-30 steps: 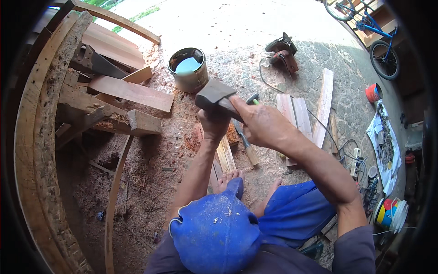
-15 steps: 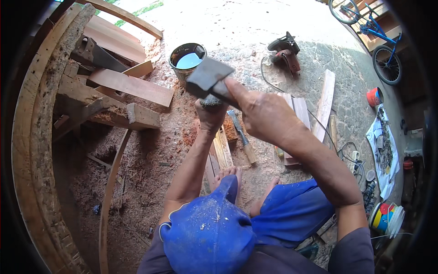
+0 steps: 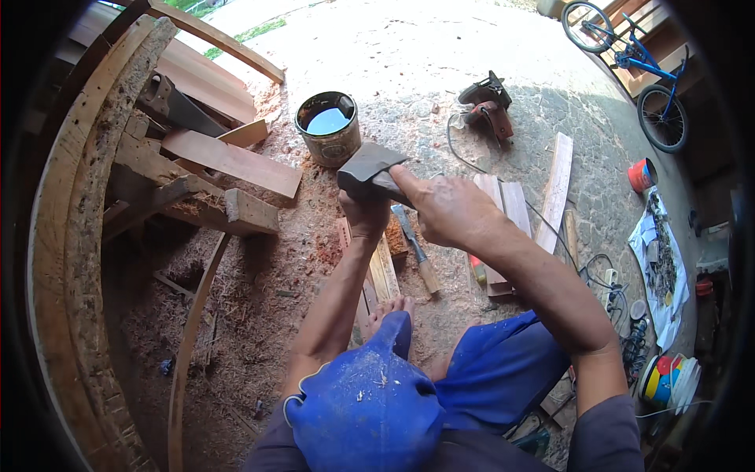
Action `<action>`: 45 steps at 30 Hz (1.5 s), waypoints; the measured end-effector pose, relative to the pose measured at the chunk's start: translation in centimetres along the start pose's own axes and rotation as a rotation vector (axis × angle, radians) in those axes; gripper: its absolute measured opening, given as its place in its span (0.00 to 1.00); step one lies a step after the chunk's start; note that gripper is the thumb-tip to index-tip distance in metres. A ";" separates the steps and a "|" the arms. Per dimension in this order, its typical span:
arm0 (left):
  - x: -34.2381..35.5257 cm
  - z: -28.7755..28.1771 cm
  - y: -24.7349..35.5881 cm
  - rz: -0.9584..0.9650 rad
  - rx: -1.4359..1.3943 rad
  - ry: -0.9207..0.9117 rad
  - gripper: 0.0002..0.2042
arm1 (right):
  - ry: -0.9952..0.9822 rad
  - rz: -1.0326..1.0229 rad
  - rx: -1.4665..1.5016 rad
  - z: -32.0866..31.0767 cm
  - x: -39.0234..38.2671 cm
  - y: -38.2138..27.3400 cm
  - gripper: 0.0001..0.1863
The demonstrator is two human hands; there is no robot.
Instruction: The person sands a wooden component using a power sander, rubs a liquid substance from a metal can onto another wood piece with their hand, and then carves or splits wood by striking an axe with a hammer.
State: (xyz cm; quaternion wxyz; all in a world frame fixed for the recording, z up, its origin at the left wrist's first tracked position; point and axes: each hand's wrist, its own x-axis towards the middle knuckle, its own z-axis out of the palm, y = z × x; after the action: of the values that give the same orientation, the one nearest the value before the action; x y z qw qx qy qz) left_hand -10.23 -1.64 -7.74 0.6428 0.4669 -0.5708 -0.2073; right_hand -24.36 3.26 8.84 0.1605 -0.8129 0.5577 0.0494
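A hatchet with a dark, broad steel head is gripped by my right hand, its fingers wrapped round the handle and the forefinger stretched along it toward the head. Just beneath the head my left hand is closed. It holds a grey, stone-like lump, seen earlier and now hidden by the hatchet head. Beyond the head stands a round bucket with bright, reflecting liquid inside. Below my hands, a chisel with a wooden handle lies beside narrow wooden strips near my bare foot.
At the left stand a large curved timber frame, a handsaw and planks. A red circular saw with its cord rests farther off, near loose boards. To the right are a white sheet and a blue bicycle.
The hatchet head has come down a little toward me and turned flatter, covering the grey lump on my left hand. The whole view has shifted slightly.
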 end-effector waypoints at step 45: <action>13.0 -8.3 -17.7 -1.070 -0.021 0.018 0.20 | 0.149 0.253 1.125 4.2 -8.1 4.7 0.40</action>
State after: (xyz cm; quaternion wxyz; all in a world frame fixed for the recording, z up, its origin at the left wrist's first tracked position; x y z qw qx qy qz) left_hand 5.56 -17.47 -14.77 0.4570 0.6878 -0.2454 -0.5078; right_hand -31.32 10.25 6.04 0.5211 -0.5308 0.6007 -0.2931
